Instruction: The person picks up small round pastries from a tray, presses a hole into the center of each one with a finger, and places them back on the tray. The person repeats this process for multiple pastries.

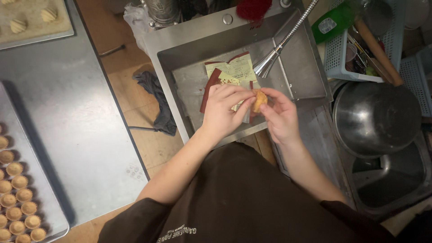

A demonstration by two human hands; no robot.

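Note:
Over the steel sink point(301, 67), my left hand point(222, 110) and my right hand point(280, 112) together hold a small golden pastry piece point(259, 101) between their fingertips. The left thumb and fingers pinch its left side, the right fingers its right side. Under the hands, in the sink basin, lie torn red and cream paper wrappers point(229, 72). A flexible metal tap nozzle point(268, 63) hangs just above and behind the hands.
A baking tray point(42, 211) with several small tart shells sits at lower left on a steel table point(67, 112). A grey cloth point(155, 96) lies on the floor. At right are a big steel bowl point(375, 119), a blue utensil basket point(342, 56) and a green bottle point(333, 20).

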